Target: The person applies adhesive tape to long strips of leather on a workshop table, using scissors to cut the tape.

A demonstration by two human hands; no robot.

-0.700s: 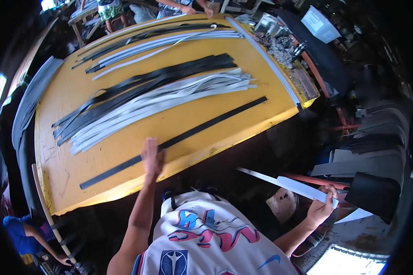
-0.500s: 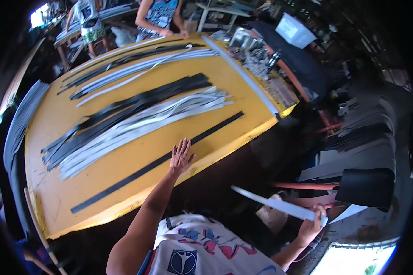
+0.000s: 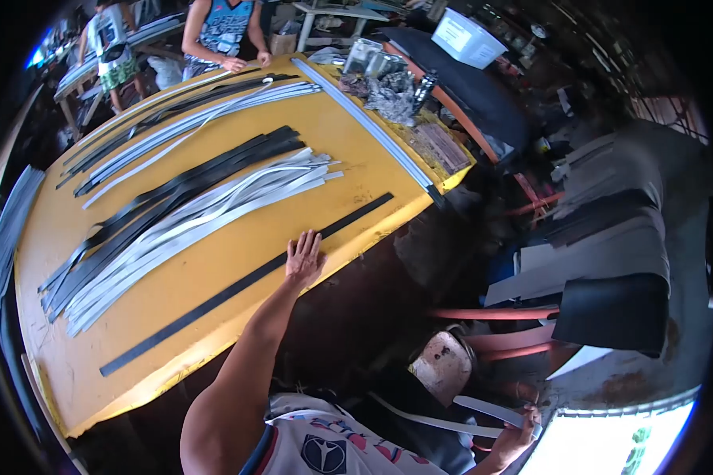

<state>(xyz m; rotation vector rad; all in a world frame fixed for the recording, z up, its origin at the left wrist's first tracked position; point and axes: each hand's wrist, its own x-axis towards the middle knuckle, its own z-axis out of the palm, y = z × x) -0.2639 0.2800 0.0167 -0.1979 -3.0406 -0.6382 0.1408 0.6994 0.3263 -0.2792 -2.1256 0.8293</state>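
My left hand (image 3: 305,258) lies flat with fingers spread on a single dark strip (image 3: 214,304) near the front edge of the yellow table (image 3: 238,229). Low on the right, my right hand (image 3: 518,434) is closed round a pale strip (image 3: 489,409), held off the table beside my body. A second pale band (image 3: 432,423) runs toward the same hand. Beyond the dark strip lie a bundle of white strips (image 3: 206,214) and a bundle of black strips (image 3: 190,180).
Grey bars (image 3: 364,123) line the table's right end, beside plastic-wrapped items (image 3: 392,95). A person (image 3: 222,36) stands at the far edge, another person (image 3: 109,47) farther left. Dark and grey sheets (image 3: 614,313) hang at right above a stool (image 3: 442,366).
The view has shifted, moving the table left in the frame. My right hand has moved lower with the pale strip. My left hand stays flat on the dark strip.
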